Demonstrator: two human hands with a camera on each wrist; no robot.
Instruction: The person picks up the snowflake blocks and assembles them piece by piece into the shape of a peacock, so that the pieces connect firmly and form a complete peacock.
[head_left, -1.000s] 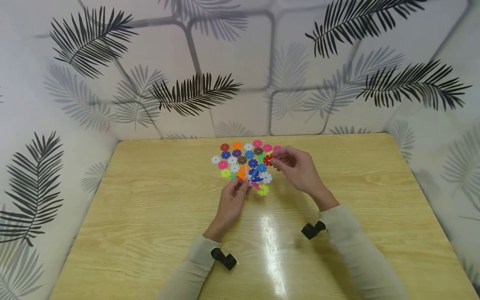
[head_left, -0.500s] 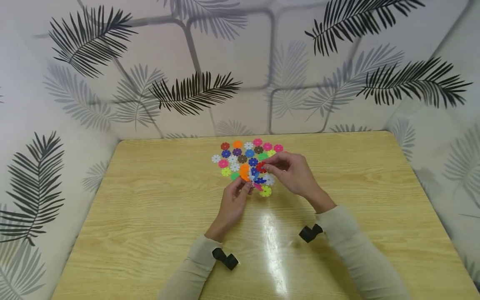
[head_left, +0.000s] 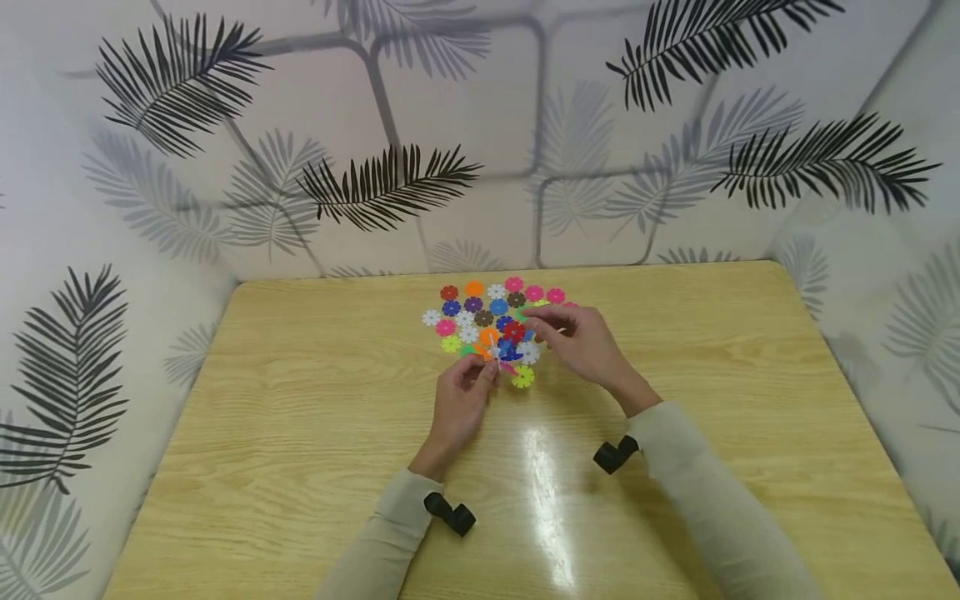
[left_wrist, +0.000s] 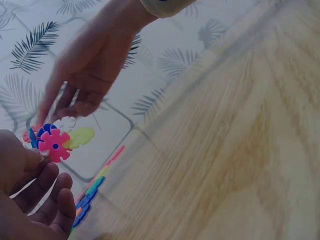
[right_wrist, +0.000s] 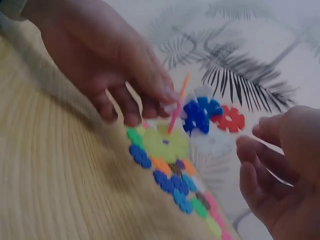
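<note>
My left hand (head_left: pixel 461 398) pinches a small build of interlocking flower-shaped plastic discs by a white disc, mostly hidden by the fingertips. Joined in it are a pink disc (left_wrist: pixel 54 146), blue discs (right_wrist: pixel 195 118), a yellow disc (head_left: pixel 523 377) and orange ones. A red disc (right_wrist: pixel 231 119) sits at the build's upper side, beside the blue. My right hand (head_left: pixel 588 346) hovers just right of that red disc, fingers loosely bent. In the right wrist view a gap shows between its fingertips (right_wrist: pixel 259 131) and the red disc, with nothing between finger and thumb.
Several loose discs in many colours, such as a brown disc (head_left: pixel 483 318) and a purple disc (head_left: pixel 473 305), lie flat on the wooden table (head_left: pixel 300 417) behind the build. A leaf-patterned wall (head_left: pixel 465 108) rises at the table's back edge.
My right hand has carried the red disc leftward to the build and let go of it; the disc now stays there, apart from the fingers. The left hand keeps its pinch, nearly still.
</note>
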